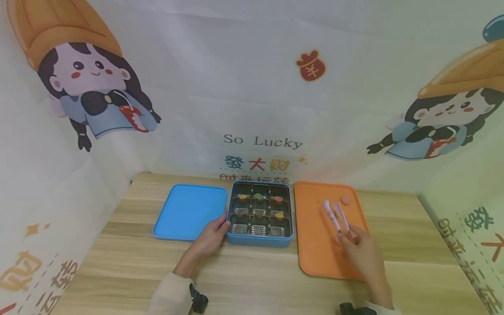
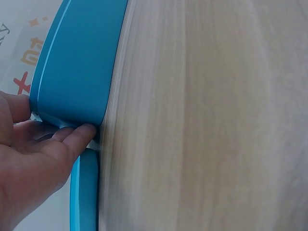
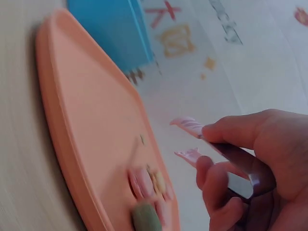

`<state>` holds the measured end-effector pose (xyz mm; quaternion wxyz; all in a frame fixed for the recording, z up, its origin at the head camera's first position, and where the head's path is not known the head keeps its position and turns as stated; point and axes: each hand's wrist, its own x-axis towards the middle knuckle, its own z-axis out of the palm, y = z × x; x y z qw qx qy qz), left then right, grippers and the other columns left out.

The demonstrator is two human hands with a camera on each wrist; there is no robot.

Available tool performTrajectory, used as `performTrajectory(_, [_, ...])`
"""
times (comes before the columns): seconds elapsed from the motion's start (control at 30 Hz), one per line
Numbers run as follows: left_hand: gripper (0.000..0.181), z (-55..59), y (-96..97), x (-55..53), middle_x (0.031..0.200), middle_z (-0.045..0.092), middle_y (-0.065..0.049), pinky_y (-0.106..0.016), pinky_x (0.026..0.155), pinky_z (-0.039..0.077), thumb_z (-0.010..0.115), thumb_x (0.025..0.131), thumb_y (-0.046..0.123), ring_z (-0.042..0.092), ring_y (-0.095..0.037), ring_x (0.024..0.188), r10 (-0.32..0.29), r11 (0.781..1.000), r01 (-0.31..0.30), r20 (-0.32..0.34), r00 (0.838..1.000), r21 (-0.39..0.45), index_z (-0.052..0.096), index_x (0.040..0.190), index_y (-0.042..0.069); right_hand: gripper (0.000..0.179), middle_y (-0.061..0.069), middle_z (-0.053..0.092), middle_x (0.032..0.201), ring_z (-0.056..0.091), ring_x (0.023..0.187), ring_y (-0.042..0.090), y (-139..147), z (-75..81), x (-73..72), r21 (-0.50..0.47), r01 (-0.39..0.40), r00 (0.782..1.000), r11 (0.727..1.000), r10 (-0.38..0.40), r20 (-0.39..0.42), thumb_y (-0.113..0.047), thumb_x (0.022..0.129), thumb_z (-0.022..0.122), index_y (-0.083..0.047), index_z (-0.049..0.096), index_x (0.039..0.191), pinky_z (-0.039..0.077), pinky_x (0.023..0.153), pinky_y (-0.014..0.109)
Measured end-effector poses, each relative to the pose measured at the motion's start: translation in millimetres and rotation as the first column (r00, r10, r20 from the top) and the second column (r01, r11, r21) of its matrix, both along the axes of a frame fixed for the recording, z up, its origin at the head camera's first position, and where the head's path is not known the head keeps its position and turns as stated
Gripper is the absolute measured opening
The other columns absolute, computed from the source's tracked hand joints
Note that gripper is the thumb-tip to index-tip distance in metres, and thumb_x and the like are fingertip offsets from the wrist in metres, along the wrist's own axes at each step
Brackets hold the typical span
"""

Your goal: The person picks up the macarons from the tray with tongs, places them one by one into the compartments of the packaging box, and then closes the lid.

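Note:
A blue tin box with a dark compartment insert stands at the table's middle. Yellow, green and pink macarons sit in some of its compartments. My left hand holds the box at its left side, thumb at the rim and fingers against the wall. Over the orange tray, my right hand grips a pair of tongs with pale pink tips. The tongs' arms are spread, nothing between the tips. Below them on the tray lie pink, yellow and green macarons, partly behind the hand in the head view.
Left of the box, a flat blue lid lies on the wooden table. One pink macaron is near the tray's far right corner. A printed white cloth hangs behind the table and along both sides.

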<state>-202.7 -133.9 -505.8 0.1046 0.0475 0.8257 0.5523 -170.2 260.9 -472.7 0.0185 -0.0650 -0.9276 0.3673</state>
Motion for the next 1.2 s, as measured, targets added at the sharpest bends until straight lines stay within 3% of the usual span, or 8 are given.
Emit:
performTrajectory(0.17, [0.054, -0.9, 2.8, 0.2, 0.160, 0.023, -0.022, -0.053, 0.121, 0.020, 0.038, 0.108, 0.018, 0.017, -0.038, 0.149, -0.016, 1.000, 0.016, 0.003, 1.000, 0.010, 0.019, 0.155, -0.002, 0.066, 0.007, 0.063, 0.072, 0.051, 0.054, 0.014, 23, 0.5, 9.9, 0.027, 0.042, 0.998, 0.999, -0.044, 0.055, -0.042, 0.099, 0.058, 0.008, 0.047, 0.140, 0.042, 0.046, 0.026])
performTrajectory(0.33, [0.054, 0.1, 0.6, 0.5, 0.160, 0.023, -0.021, -0.052, 0.121, 0.019, 0.038, 0.108, 0.018, 0.017, -0.037, 0.149, -0.001, 1.000, 0.001, 0.003, 1.000, 0.023, 0.019, 0.155, -0.002, 0.067, 0.009, 0.065, 0.070, 0.055, 0.054, 0.014, 30, -0.6, 8.7, 0.052, 0.095, 0.995, 0.994, -0.096, 0.014, -0.045, 0.099, 0.057, 0.009, 0.050, 0.138, 0.042, 0.047, 0.028])
performTrajectory(0.47, [0.054, 1.2, -2.1, 0.9, 0.161, 0.021, -0.021, -0.053, 0.121, 0.019, 0.038, 0.108, 0.018, 0.015, -0.037, 0.149, -0.012, 1.000, 0.012, 0.000, 1.000, 0.028, 0.018, 0.155, -0.002, 0.061, 0.026, 0.071, 0.095, 0.066, 0.069, 0.026, 32, -3.2, 7.0, 0.088, 0.131, 0.991, 0.987, -0.129, -0.028, -0.038, 0.098, 0.060, 0.010, 0.052, 0.135, 0.049, 0.054, 0.032])
performTrajectory(0.57, [0.055, 1.8, -3.0, 1.2, 0.161, 0.020, -0.022, -0.054, 0.121, 0.018, 0.037, 0.108, 0.018, 0.015, -0.038, 0.149, -0.023, 0.999, 0.023, -0.010, 1.000, 0.025, 0.017, 0.155, -0.003, 0.057, 0.031, 0.068, 0.112, 0.069, 0.085, 0.037, 33, -5.1, 5.9, 0.104, 0.141, 0.990, 0.985, -0.137, -0.041, -0.034, 0.098, 0.062, 0.011, 0.054, 0.133, 0.054, 0.063, 0.039])
performTrajectory(0.73, [0.055, 3.9, -1.8, 3.4, 0.161, 0.018, -0.023, -0.055, 0.120, 0.018, 0.037, 0.108, 0.018, 0.013, -0.039, 0.149, -0.014, 1.000, 0.014, 0.004, 1.000, 0.025, 0.018, 0.155, -0.005, 0.051, 0.023, 0.071, 0.095, 0.063, 0.074, 0.029, 33, -8.6, 3.7, 0.085, 0.123, 0.992, 0.989, -0.119, -0.052, -0.030, 0.096, 0.064, 0.008, 0.059, 0.129, 0.050, 0.061, 0.035])
performTrajectory(0.87, [0.054, 4.2, 0.6, 3.7, 0.161, 0.018, -0.023, -0.054, 0.121, 0.017, 0.037, 0.108, 0.018, 0.013, -0.038, 0.150, -0.004, 1.000, 0.004, 0.013, 1.000, 0.021, 0.018, 0.155, -0.004, 0.051, 0.015, 0.066, 0.079, 0.054, 0.066, 0.020, 35, -12.6, 3.2, 0.101, 0.099, 0.995, 0.990, -0.097, -0.027, -0.027, 0.094, 0.066, 0.009, 0.058, 0.129, 0.042, 0.055, 0.030])
performTrajectory(1.07, [0.055, 0.1, 2.0, 1.2, 0.162, 0.017, -0.022, -0.052, 0.121, 0.016, 0.036, 0.109, 0.018, 0.012, -0.037, 0.150, -0.003, 1.000, 0.003, 0.024, 1.000, 0.030, 0.017, 0.155, -0.003, 0.059, 0.023, 0.068, 0.091, 0.063, 0.079, 0.032, 37, -18.6, 4.0, 0.122, 0.087, 0.996, 0.989, -0.090, 0.018, -0.028, 0.090, 0.072, 0.012, 0.056, 0.130, 0.051, 0.064, 0.042])
performTrajectory(1.2, [0.056, -2.8, 1.8, 0.2, 0.162, 0.016, -0.022, -0.053, 0.121, 0.016, 0.036, 0.109, 0.019, 0.012, -0.038, 0.150, -0.002, 1.000, 0.002, 0.029, 1.000, 0.030, 0.015, 0.155, -0.004, 0.057, 0.029, 0.069, 0.101, 0.066, 0.090, 0.040, 34, -21.3, 5.3, 0.113, 0.104, 0.995, 0.988, -0.103, -0.008, -0.028, 0.091, 0.072, 0.012, 0.056, 0.129, 0.053, 0.075, 0.051])
